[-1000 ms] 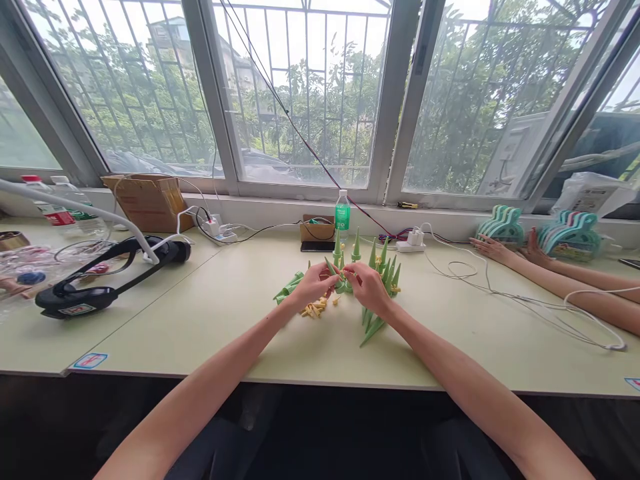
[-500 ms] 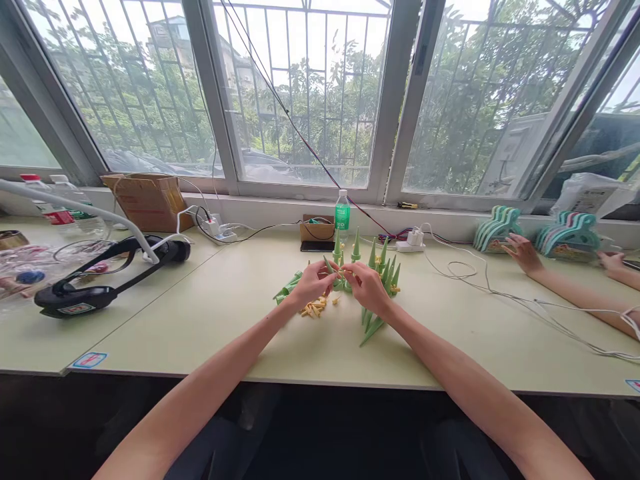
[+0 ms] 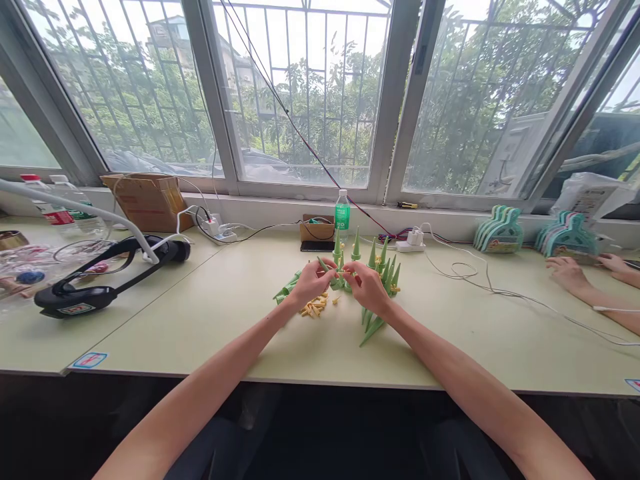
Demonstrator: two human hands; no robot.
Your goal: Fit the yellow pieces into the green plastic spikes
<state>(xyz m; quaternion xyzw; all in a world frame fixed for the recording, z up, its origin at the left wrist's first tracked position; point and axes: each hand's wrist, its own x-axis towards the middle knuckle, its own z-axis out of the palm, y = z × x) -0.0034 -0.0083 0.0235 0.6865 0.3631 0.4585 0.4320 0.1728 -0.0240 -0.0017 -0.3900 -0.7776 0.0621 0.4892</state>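
Observation:
My left hand [image 3: 311, 285] is closed on a pointed green plastic cone [image 3: 323, 265] above the middle of the table. Close to it on the right, my right hand [image 3: 367, 285] pinches something small at the fingertips, too small to make out. Below and between the hands lies a pile of small yellow plastic pieces [image 3: 314, 308]. Green cylindrical pieces [image 3: 286, 288] lie just left of my left hand. Upright green cones [image 3: 356, 245] with yellow bits at their bases stand behind the hands, and loose green cones [image 3: 373, 328] lie beside my right wrist.
A green-labelled bottle [image 3: 343, 215] and a small cardboard box [image 3: 317, 231] stand at the back. On the left lies a black headset [image 3: 75, 299]. White cables [image 3: 487, 280] cross the right side. Another person's hands [image 3: 570, 275] are near teal hangers [image 3: 567, 235].
The green cone in my left hand has shifted slightly left, away from my right fingertips. At the right, the other person's hand has moved from the nearer hangers to the farther bundle.

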